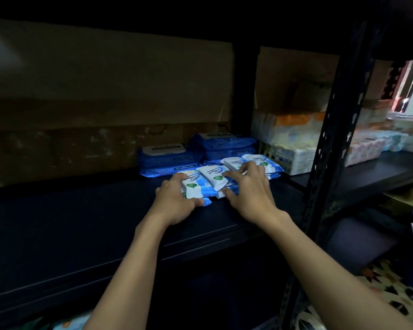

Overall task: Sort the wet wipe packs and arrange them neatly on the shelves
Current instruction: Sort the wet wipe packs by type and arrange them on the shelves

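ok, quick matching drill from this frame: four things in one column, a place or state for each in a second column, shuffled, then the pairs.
Things
1. left hand
2. right hand
3. dark blue packs
4. cardboard box

Places/states
A. at the back of the shelf, behind the dark blue packs
B. grips the leftmost white pack
C. stacked behind the white packs
D. fingers spread over the white packs further right

Pairs: 1-B, 2-D, 3-C, 4-A

Dark shelf (81,222) bearing wipe packs (212,175)
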